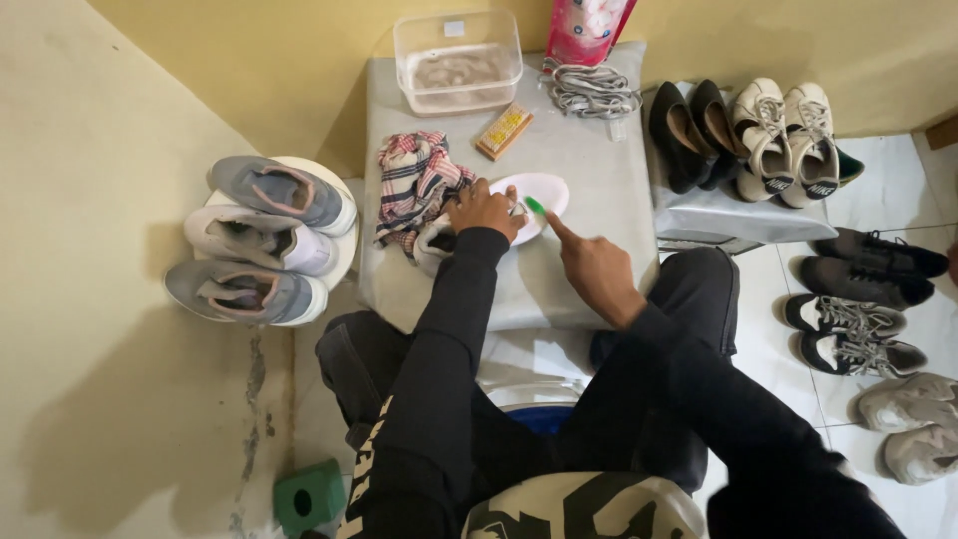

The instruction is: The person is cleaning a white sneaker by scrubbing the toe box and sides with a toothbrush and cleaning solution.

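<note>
From the head camera we look down on a grey counter (589, 190) with our two hands at its near edge. Our left hand (486, 212) is clamped over a white shoe (534, 195) that lies sole-up at the centre of the counter, fingers curled around its heel end. Our right hand (596, 268), at about four o'clock from the shoe, grips a small brush (537, 207) — its green head touches the white sole, the index finger stretched along the handle.

At nine o'clock from the shoe, just beside our left hand, lies a crumpled striped cloth (417, 180). At twelve o'clock, toward the far edge, stands a clear plastic tub (458, 60) holding cloudy water; a small orange-patterned bar (504, 131) lies near it, and a bundle of grey laces (589, 90) sits at one o'clock beside a pink bottle (587, 28).

Off the counter at nine o'clock, three grey and white sneakers (261, 240) are stacked on a round white stool (339, 195). At two o'clock a lower grey box (718, 215) carries black flats (691, 132) and beige sneakers (788, 140). At three to four o'clock more sneakers — black, then pale ones (863, 299) — lie in pairs on the white tiled floor (768, 339). A green block (309, 496) sits at seven o'clock by our knee.
</note>
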